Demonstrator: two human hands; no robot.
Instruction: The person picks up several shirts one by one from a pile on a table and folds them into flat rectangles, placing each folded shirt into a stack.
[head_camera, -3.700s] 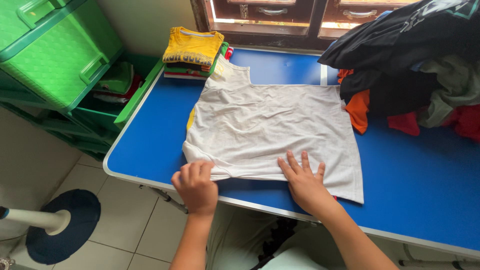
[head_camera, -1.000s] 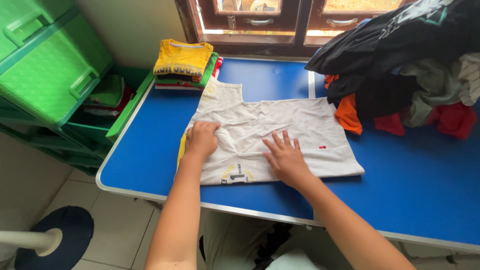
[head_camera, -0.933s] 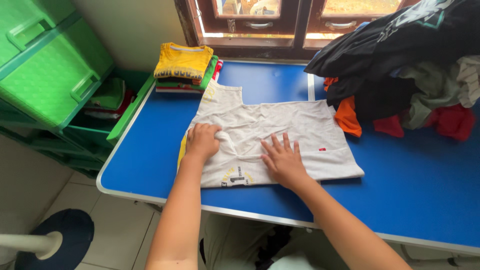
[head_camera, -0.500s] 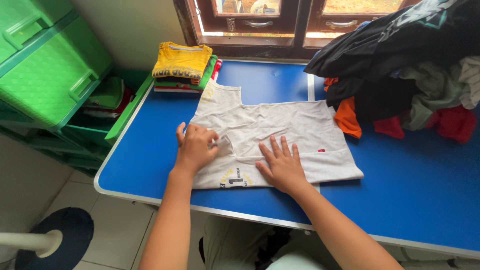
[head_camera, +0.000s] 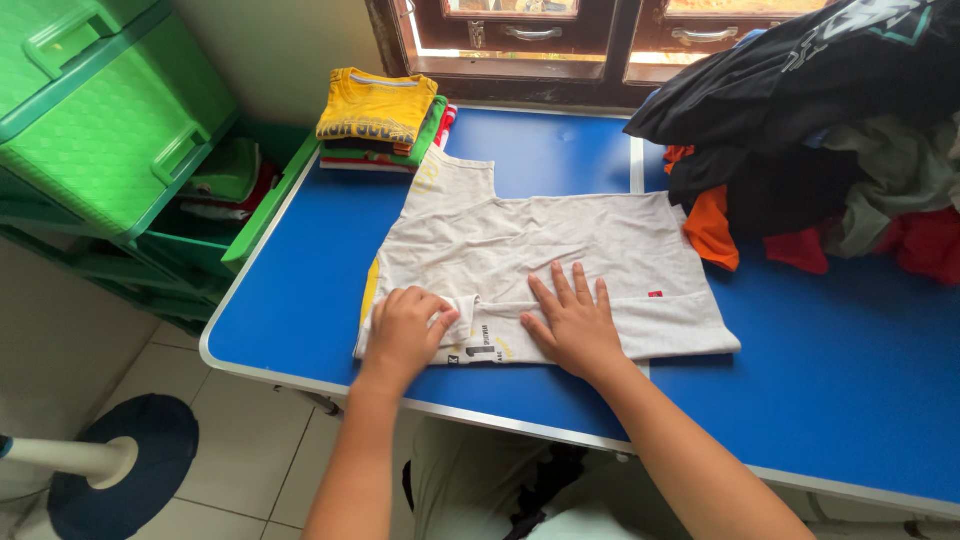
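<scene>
A white T-shirt (head_camera: 545, 255) lies spread on the blue table (head_camera: 850, 340), inside out by the look of it, its near hem folded up so a strip of printed front shows along the edge closest to the person. The left hand (head_camera: 405, 335) sits on the shirt's near left corner with fingers curled, pinching a small fold of the white cloth between thumb and fingertips. The right hand (head_camera: 573, 322) lies flat and open just beside it — fingers spread, palm pressing the fabric down, grasping nothing.

At the far left corner of the table stands a neat stack of folded shirts (head_camera: 383, 118), a yellow one on top, just touching the white shirt's sleeve. To the right a loose heap of clothes (head_camera: 830, 130) — black, orange, red, grey-green — covers the far side. Green plastic drawers (head_camera: 95, 110) stand left of the table, and a fan base (head_camera: 120, 470) rests on the tiled floor.
</scene>
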